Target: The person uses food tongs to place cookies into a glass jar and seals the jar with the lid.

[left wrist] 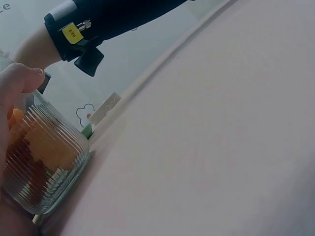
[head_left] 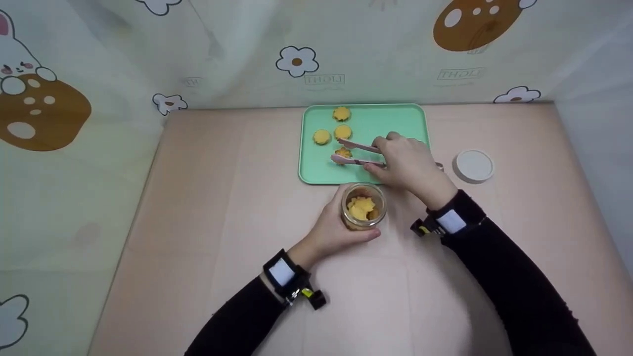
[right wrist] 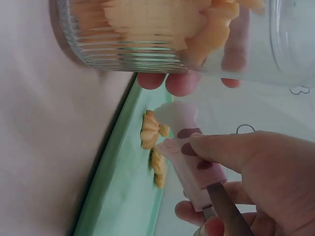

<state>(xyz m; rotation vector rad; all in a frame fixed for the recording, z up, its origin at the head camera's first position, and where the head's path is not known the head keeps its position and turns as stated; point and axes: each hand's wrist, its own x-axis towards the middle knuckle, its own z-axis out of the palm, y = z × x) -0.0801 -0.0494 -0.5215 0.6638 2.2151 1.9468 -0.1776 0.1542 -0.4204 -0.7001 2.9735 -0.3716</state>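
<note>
Table (head_left: 198, 212) carries a green tray (head_left: 395, 121) along its far edge, at the foot of a printed curtain (head_left: 237, 59). The right hand (head_left: 410, 160), over the tray's near right part, pinches a pair of tongs (head_left: 348, 160), thumb on one arm and fingers on the other. The left hand (head_left: 334, 227) is wrapped round a jar (head_left: 363, 224), just short of the tray's near edge. The tongs' tips stand moderately parted; one biscuit (head_left: 342, 153) lies on the tray between them in the head view, though whether either tip touches it cannot be told.

Tray: smooth surface, rounded corners, low raised rim. Jar: clear glass, vertically ribbed body, plain neck, mouth uncovered, yellow biscuits heaped inside. Lid (head_left: 474, 166): white, round, flat. Tongs: pink arms with darker spots, metal toward the handle. Biscuits on the tray: four, yellow, scalloped like small flowers.

Table surface runs wide to the left of tray and jar. Inside the tray, bare green extends toward the far right corner. Lid sits beyond the tray's right rim, close to the right wrist. Three biscuits lie outside the tongs, the nearest just beside the far tip.
</note>
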